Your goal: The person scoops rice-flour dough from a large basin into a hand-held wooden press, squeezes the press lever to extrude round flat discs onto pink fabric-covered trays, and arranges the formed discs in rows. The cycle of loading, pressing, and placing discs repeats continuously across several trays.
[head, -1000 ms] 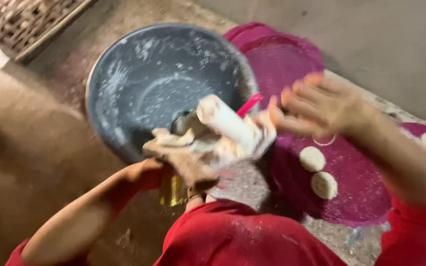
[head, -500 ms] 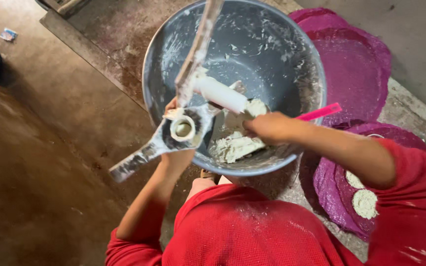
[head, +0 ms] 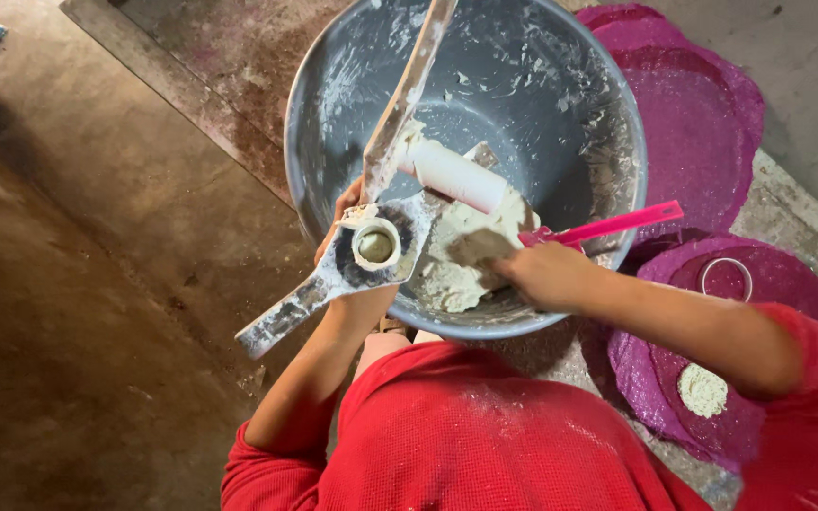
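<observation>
Head view: a person in a red top, seen from above, works over a wide metal basin
Left hand point(head: 350, 213): closed around the body of a dough-smeared metal press point(head: 371, 251), fingers curled behind it at the basin's near rim
Metal press: flat and grey, one handle running down and left past the rim, a long lever point(head: 407, 90) rising up over the basin; a round cup point(head: 376, 246) sits in its middle, packed with pale dough
White cylinder point(head: 452, 175): a dough-coated plunger lying slantwise just beside the press, inside the basin
Right hand point(head: 542, 274): fingers bent and pressed into a lump of dough point(head: 461, 260), gripping a piece of it; forearm stretches off to the right
Lump of dough: pale, resting against the near inner wall of the basin, touching the press
Pink handle point(head: 608, 225): thin plastic strip lying across the rim just above the right hand; I cannot tell whether the hand touches it
Basin point(head: 560, 104): grey, smeared with dough streaks, standing on a stained counter point(head: 210, 57)
Purple plates point(head: 702, 123): round woven mats to the right of the basin, overlapping
Dough disc point(head: 702, 390): flat, pale, lying on the nearest mat beside a metal ring point(head: 726, 279)
Floor point(head: 78, 312): brown and bare at the left
</observation>
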`<action>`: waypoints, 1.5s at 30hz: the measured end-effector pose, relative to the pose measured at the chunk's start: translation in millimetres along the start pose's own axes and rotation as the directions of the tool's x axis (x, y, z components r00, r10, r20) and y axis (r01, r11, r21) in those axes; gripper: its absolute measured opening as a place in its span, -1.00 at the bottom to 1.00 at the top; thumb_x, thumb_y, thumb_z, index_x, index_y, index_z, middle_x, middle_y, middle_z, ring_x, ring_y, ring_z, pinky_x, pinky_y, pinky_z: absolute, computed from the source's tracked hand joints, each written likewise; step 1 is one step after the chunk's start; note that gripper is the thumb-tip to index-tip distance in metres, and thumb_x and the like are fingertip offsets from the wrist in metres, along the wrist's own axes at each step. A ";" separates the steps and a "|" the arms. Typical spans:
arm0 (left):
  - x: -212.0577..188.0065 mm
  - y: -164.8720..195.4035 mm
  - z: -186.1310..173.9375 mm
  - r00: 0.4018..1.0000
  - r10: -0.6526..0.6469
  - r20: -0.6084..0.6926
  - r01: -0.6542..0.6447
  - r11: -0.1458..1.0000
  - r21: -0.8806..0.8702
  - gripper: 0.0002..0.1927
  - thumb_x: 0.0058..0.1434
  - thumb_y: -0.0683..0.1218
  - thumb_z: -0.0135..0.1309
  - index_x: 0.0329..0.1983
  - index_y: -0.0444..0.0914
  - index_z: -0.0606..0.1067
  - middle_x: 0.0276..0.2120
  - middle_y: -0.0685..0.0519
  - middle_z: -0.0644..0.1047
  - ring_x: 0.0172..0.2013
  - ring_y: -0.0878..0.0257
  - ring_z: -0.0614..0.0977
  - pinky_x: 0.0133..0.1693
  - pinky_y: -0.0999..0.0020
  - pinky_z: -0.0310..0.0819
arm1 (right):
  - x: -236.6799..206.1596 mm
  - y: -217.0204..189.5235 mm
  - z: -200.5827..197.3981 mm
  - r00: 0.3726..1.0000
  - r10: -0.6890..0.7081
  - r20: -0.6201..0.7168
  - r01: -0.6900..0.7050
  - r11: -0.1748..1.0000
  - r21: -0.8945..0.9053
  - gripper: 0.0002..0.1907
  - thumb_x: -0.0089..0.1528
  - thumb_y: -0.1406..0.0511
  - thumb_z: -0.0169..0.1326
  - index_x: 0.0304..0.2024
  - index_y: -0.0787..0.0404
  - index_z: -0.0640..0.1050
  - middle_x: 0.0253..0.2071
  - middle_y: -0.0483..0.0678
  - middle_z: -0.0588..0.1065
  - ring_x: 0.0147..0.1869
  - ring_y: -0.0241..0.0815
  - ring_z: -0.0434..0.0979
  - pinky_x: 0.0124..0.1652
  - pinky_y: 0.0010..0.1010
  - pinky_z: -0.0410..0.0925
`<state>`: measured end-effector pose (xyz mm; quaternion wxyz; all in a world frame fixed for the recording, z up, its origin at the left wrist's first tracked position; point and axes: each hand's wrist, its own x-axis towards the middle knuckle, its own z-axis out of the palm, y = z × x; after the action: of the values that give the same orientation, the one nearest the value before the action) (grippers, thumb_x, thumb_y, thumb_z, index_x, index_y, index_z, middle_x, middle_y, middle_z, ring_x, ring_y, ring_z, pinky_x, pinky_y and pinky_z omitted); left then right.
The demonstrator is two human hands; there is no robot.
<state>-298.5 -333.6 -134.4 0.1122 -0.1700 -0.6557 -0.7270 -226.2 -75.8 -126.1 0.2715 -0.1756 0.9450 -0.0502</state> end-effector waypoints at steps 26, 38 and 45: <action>6.0 28.6 17.6 0.776 -0.063 0.627 -0.120 0.962 0.246 -0.40 0.07 0.00 0.30 0.20 -0.21 0.49 -0.04 -0.05 0.63 -0.07 0.09 0.68 -0.03 0.20 0.53 | -76.9 -93.0 -114.9 0.805 -0.381 -0.455 0.146 0.870 -0.470 -0.77 0.13 0.36 0.03 -0.18 0.34 0.52 -0.42 0.02 0.51 -0.38 -0.01 0.60 -0.39 -0.24 0.45; 35.5 43.7 8.3 0.792 0.178 0.583 -0.491 0.754 0.436 -0.46 0.13 0.05 0.28 0.17 -0.17 0.51 0.21 -0.10 0.52 0.10 0.01 0.60 0.07 0.12 0.51 | -119.0 -77.8 -175.8 0.894 -0.062 -0.444 -0.097 0.941 -0.325 -0.74 0.03 0.32 0.11 -0.21 0.01 0.55 -0.37 -0.11 0.52 -0.39 -0.03 0.60 -0.49 -0.15 0.42; 29.4 38.8 17.4 0.768 0.154 0.622 -0.469 0.796 0.382 -0.36 0.03 0.01 0.25 0.22 -0.20 0.49 0.26 -0.08 0.49 0.12 -0.01 0.58 0.03 0.11 0.52 | -70.7 -115.7 -142.2 0.870 -0.237 -0.432 -0.038 0.842 -0.538 -0.89 0.09 0.33 0.10 -0.32 0.18 0.52 -0.44 -0.03 0.53 -0.46 -0.10 0.62 -0.49 -0.31 0.44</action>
<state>-308.7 -319.1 -85.9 0.0802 -0.4498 -0.7895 -0.4098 -210.6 -158.5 51.5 -0.0347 -0.2758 0.9479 0.1558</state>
